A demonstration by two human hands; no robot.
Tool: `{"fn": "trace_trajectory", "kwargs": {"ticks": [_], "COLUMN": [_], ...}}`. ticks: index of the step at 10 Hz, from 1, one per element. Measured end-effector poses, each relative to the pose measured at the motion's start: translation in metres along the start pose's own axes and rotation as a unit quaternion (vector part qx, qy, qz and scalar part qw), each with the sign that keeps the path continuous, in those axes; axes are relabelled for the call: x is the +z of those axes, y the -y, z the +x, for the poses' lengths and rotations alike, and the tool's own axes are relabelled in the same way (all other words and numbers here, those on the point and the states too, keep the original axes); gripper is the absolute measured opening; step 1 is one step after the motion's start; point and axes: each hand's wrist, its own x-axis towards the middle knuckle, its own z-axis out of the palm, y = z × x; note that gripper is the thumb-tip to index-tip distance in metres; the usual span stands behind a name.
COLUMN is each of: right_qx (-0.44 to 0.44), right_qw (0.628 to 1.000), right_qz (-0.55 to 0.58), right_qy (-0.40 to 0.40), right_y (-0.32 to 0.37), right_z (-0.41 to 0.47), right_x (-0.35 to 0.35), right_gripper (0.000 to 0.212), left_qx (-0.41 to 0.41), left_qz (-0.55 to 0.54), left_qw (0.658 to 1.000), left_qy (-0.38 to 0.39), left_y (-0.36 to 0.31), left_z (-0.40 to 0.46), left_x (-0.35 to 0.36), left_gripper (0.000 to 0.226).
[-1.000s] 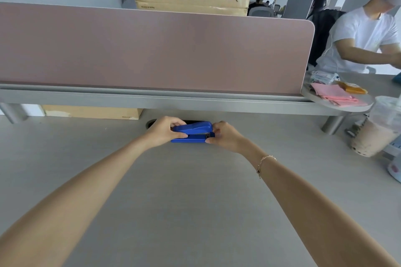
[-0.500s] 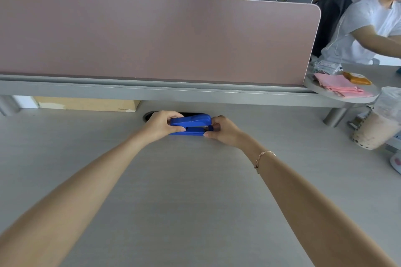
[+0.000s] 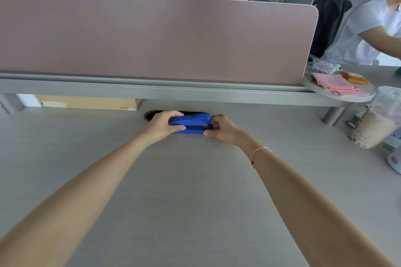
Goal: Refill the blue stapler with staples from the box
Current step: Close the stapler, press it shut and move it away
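Observation:
The blue stapler (image 3: 192, 123) lies lengthwise on the pale desk (image 3: 195, 191), far out in front of me near the divider. My left hand (image 3: 162, 124) grips its left end, thumb along the front. At the right end my right hand (image 3: 221, 129) pinches the front tip with its fingertips. The stapler's top arm sits down on its base, a narrow dark gap between them. No staple box shows in the head view.
A pink divider panel (image 3: 152, 37) on a grey rail closes off the far side. A dark cable hole (image 3: 150, 115) lies behind the stapler. At the right stand a milk tea cup (image 3: 375, 123), pink papers (image 3: 338, 85) and a person in white (image 3: 373, 26).
Both hands have stayed on the stapler at about the same spot. My head has tipped a little, so the scene has shifted in the frame.

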Motion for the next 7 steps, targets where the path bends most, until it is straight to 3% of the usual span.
{"fn": "trace_trajectory", "kwargs": {"ticks": [1, 3, 5, 7], "right_qx": [0.006, 0.035, 0.024, -0.011], "right_qw": [1.000, 0.995, 0.997, 0.997], "right_qz": [-0.002, 0.031, 0.013, -0.020], "right_qy": [-0.011, -0.083, -0.079, -0.069], "right_y": [0.001, -0.005, -0.002, 0.001], "right_z": [-0.002, -0.015, -0.055, -0.129], "right_x": [0.003, 0.005, -0.013, -0.035], "right_gripper": [0.026, 0.027, 0.037, 0.028], "left_qx": [-0.003, -0.025, -0.047, -0.024], "left_qz": [0.004, 0.015, -0.005, 0.003], "left_qw": [1.000, 0.999, 0.999, 1.000], "left_qy": [0.000, -0.019, -0.020, 0.002], "left_y": [-0.003, 0.000, -0.001, -0.009], "left_z": [0.000, -0.012, -0.038, -0.087], "left_x": [0.001, -0.002, -0.024, -0.047], "left_gripper": [0.029, 0.052, 0.052, 0.045]}}
